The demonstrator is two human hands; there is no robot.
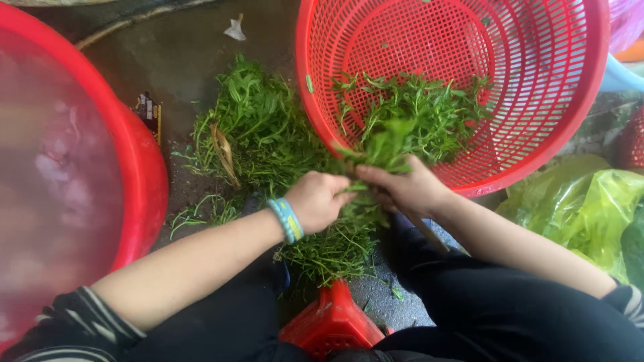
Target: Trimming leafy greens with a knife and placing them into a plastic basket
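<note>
— What was held in the two hands?

— A bunch of leafy green stems was gripped between the left hand and the right hand, both closed round it; the fingertips were hidden by leaves.

— And around them?

— A red mesh basket with more greens was set just beyond the right hand. A loose heap of greens was seen beyond the left hand. A red tub, cut off, lay further left, its contents blurred.
</note>
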